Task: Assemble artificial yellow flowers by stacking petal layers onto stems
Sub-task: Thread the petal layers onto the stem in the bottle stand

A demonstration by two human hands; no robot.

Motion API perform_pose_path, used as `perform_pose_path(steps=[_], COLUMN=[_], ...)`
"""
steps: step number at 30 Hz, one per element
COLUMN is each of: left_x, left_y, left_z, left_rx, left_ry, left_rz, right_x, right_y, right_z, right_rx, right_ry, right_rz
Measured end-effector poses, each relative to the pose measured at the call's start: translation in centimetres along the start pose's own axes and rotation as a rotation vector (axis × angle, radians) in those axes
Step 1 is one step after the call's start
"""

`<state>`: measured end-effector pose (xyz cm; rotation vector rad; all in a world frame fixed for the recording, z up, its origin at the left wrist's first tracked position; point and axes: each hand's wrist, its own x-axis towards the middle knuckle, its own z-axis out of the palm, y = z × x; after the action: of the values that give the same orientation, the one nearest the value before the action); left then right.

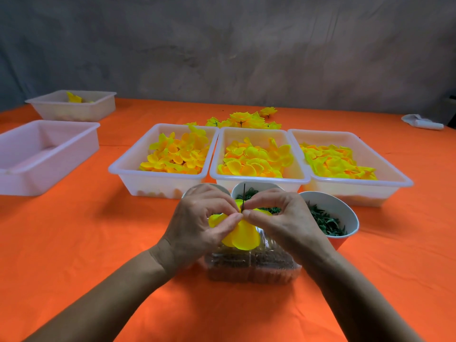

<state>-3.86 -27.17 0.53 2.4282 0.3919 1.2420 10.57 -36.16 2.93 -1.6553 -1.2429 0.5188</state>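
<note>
Both hands pinch a yellow fabric petal layer (pixel 240 236) on a thin dark wire stem (pixel 244 196), held above a clear plastic clamshell container (pixel 254 267).

Working left to right, we find the left hand (pixel 199 223) with thumb and fingertips closed on the petal layer's left side, and the right hand (pixel 278 218) pinching at the stem where it passes through the layer. The stem stands nearly upright between the fingertips, near three translucent white plastic tubs of yellow petals (pixel 259 156). We judge a layer is being seated. Risks: uneven pressure could tear the centre hole or bend the wire; a loosened pinch could drop the work into the paper cup of green leaf parts (pixel 328 218) just beside the right hand.
</note>
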Motion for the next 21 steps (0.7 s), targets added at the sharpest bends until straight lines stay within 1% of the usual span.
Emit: perform_pose_path(steps=[3,6,8,10,15,18,21], left_x=[0.3,0.3,0.4,0.5,0.7,0.9,1.2], left_y=[-0.3,-0.8,-1.1,-1.3,-1.6,-1.5,-1.3], left_z=[0.4,0.8,0.9,0.8,0.6,0.4,0.2], left_rx=[-0.090,-0.244,-0.300,-0.313,-0.290,-0.306,-0.297], left_ry=[0.035,0.052,0.049,0.038,-0.008,-0.038,-0.060], left_rz=[-0.105,-0.243,-0.288,-0.299,-0.233,-0.252,-0.278], right_x=[0.1,0.4,0.7,0.8,0.8,0.6,0.8], right_y=[0.2,0.5,0.6,0.7,1.0,1.1,1.1], right_z=[0.0,-0.1,-0.3,-0.3,-0.1,-0.1,-0.3], right_rx=[0.009,0.041,0.059,0.071,0.096,0.087,0.094], right_ry=[-0.009,-0.030,-0.054,-0.074,-0.066,-0.075,-0.111], right_rz=[-0.007,0.004,-0.002,-0.014,-0.064,-0.076,-0.044])
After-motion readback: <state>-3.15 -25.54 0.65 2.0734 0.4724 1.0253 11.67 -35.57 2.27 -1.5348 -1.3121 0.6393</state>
